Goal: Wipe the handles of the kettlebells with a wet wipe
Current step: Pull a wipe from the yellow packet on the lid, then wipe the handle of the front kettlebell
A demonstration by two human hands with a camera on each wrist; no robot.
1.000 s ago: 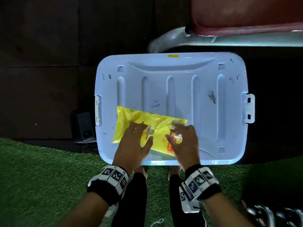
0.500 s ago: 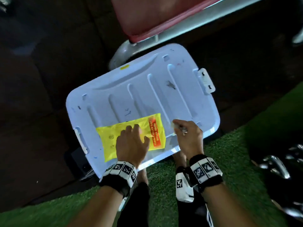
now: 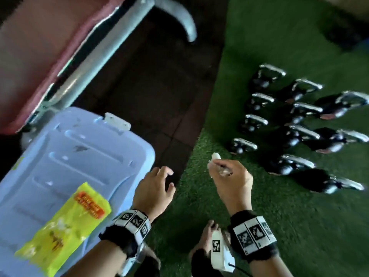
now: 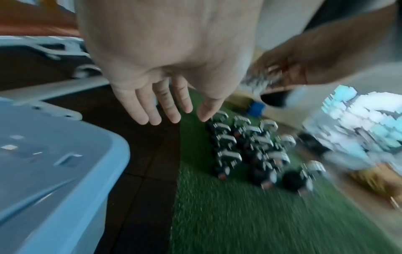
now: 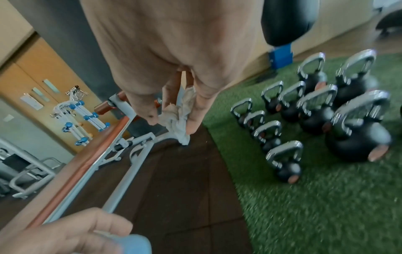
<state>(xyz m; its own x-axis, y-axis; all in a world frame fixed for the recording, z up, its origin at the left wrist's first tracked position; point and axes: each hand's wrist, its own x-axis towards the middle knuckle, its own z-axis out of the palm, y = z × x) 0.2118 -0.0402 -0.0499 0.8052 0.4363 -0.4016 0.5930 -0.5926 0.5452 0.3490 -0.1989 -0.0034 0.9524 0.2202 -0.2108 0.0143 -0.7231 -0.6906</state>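
Observation:
Several black kettlebells [image 3: 295, 128] with chrome handles [image 5: 284, 153] stand in rows on green turf at the right. My right hand [image 3: 221, 170] pinches a crumpled white wet wipe [image 5: 180, 113] and hovers just left of the nearest kettlebell [image 3: 242, 145], not touching it. My left hand [image 3: 161, 180] hangs open with loose fingers [image 4: 156, 106] past the corner of the blue bin lid [image 3: 79, 152], holding nothing. The yellow wipe packet [image 3: 63, 226] lies on that lid at the lower left.
A red padded bench with a grey metal frame [image 3: 99, 52] crosses the upper left. Dark rubber floor tiles [image 3: 159, 86] separate the bin from the turf [image 3: 299, 226]. My feet [image 3: 205, 236] stand on the turf below my hands.
My view swung right from the bin to the kettlebells. My left hand lifted off the yellow packet and left the lid. My right hand carried the wipe over the turf.

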